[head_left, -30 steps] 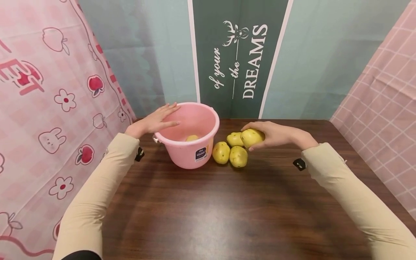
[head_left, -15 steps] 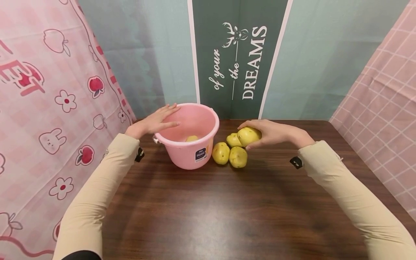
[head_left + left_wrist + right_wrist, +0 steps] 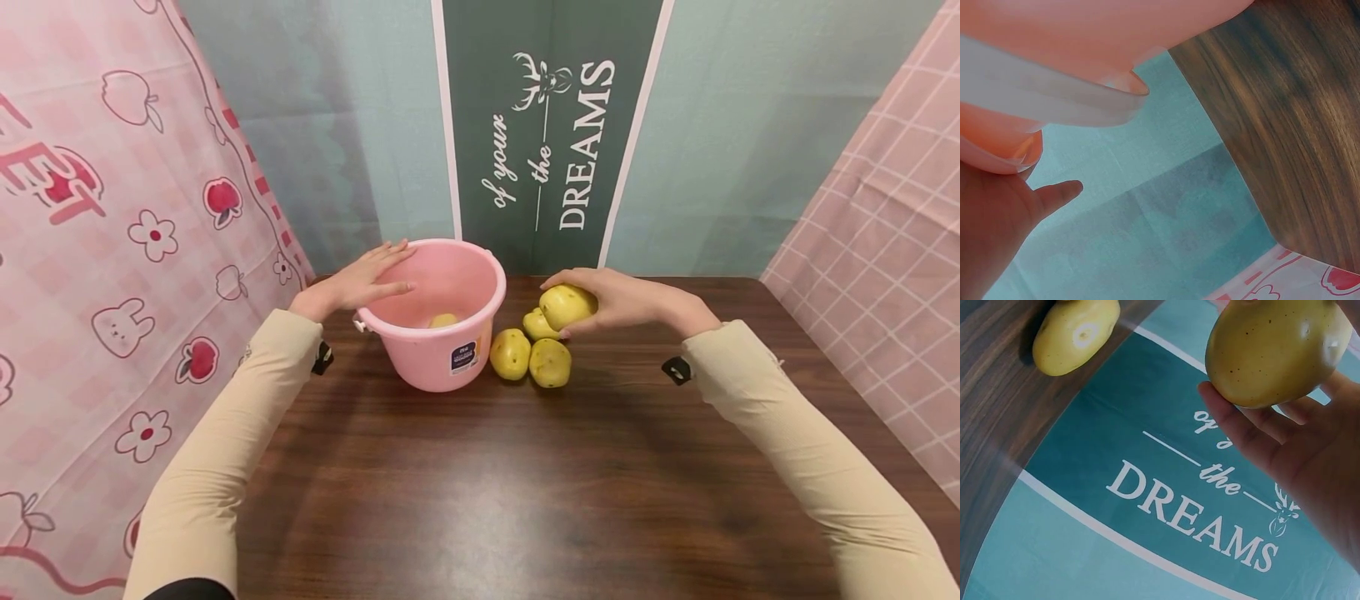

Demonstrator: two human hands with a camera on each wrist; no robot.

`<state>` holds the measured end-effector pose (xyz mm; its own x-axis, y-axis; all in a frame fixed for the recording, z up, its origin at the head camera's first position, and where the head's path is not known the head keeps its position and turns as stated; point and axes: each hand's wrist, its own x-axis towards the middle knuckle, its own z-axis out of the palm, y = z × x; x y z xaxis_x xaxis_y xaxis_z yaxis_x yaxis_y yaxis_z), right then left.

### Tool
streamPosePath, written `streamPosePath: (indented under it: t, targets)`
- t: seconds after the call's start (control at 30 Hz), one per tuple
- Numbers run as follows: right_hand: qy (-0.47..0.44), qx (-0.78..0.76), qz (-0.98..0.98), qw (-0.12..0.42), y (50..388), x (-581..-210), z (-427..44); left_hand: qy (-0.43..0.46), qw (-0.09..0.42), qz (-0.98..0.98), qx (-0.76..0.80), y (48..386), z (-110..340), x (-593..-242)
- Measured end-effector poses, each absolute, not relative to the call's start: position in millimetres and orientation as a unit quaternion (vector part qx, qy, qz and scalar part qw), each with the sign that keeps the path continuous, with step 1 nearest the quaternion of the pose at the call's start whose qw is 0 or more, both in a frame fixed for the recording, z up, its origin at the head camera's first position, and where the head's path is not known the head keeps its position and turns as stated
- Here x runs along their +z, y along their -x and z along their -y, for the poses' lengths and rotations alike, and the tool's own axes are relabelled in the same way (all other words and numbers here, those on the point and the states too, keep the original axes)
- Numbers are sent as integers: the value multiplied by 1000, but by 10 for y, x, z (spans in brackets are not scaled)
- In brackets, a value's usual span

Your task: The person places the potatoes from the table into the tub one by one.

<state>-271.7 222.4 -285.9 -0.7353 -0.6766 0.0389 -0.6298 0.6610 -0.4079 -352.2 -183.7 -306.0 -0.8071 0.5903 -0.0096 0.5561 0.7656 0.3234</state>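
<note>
In the head view my left hand (image 3: 356, 279) rests on the left rim of a pink bucket (image 3: 433, 358), its fingers fairly straight and reaching over the edge. The left wrist view shows the left hand (image 3: 997, 219) against the bucket's rim from below. My right hand (image 3: 626, 300) grips a yellow potato (image 3: 567, 307) between fingers and thumb, raised above the others. That potato (image 3: 1272, 353) fills the top of the right wrist view. Below it on the table lie a partly covered potato (image 3: 538, 325), one beside the bucket (image 3: 511, 355) and another nearer potato (image 3: 551, 363).
Inside the bucket a yellow potato (image 3: 443, 319) shows at the bottom. A white handle (image 3: 1054, 100) hangs at the bucket's side. The dark wooden table (image 3: 480, 483) ends at a green printed curtain (image 3: 540, 242), with pink cloth (image 3: 142, 275) on the left and checked cloth (image 3: 885, 208) on the right.
My right hand has moved a little to the left and up, carrying the potato away from the others. The left hand and the bucket have stayed in place.
</note>
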Motion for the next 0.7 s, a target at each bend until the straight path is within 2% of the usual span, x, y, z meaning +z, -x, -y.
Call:
streamPosePath:
  t: [0.7]
  targets:
    - [356,-234,-904,44,2747,-2791,-2122,-306,55,-937,160,3520,1834,-3059]
